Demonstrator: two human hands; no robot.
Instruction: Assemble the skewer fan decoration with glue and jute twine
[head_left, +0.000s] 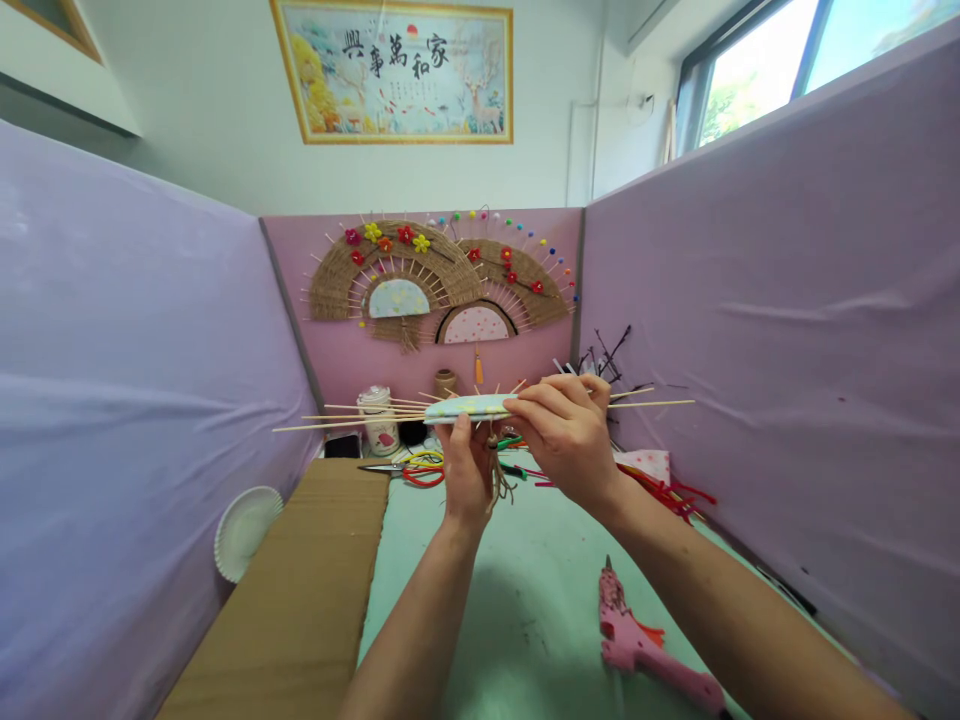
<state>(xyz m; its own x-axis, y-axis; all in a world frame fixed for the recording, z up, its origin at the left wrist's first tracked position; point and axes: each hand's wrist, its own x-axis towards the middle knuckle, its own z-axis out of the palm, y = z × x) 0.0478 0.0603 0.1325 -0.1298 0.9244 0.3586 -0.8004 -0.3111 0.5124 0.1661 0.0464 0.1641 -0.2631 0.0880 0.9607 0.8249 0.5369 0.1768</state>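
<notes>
In the head view I hold a half-made fan up in the air, seen nearly edge-on. Its pale blue, yellow-patterned half-round base has thin wooden sticks spreading out to both sides. From below, my left hand grips the base, with the thumb against its near edge. Closed over the right end of the base is my right hand, its fingers bent. A brown cord tassel hangs beside my left hand. What the far fingers touch is hidden.
Red-handled scissors lie behind my left hand. A pink glue gun rests on the green tabletop, and brown cardboard covers the left side. Finished fans hang on the back panel. Purple partitions stand on both sides.
</notes>
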